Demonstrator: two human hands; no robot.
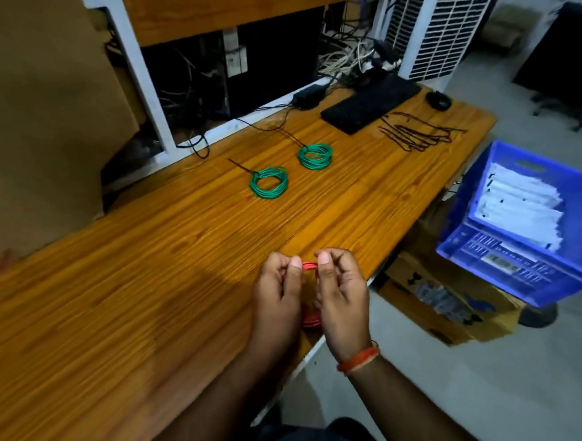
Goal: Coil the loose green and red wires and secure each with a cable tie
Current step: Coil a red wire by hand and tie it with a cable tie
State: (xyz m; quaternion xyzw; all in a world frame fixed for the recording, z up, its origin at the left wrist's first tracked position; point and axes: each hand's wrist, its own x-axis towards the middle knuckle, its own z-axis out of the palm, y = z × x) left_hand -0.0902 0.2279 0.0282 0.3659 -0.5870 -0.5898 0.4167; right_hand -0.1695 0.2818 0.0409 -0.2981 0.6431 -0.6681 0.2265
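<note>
Head view shows both hands raised together over the near right edge of the wooden table (147,280), each pinching the top of a red wire coil (309,266) between thumb and curled fingers: the left hand (278,286) holds the left side of the exposed strands, the right hand (341,289) the right side, thumbs facing each other with a short stretch of red showing between them. The lower part of the coil hangs behind and between the palms, a bit of it visible low between the wrists; whether a cable tie is already on it cannot be told. The wire looks thin, light and springy, so the loops would probably fan apart if the pinch eased, and the smooth insulation may slip under the thumbs. The best hold seems to be across all strands at one point, leaving a gap beside it for a tie. Farther across the table lie two green wire coils (269,182), well apart from the hands and near each other, each seemingly bound by a dark tie with its tail sticking out. Far right sits a bundle of dark cable ties (416,134), just beside a black keyboard (371,102). A blue crate (514,263) stands off the table to the right.
</note>
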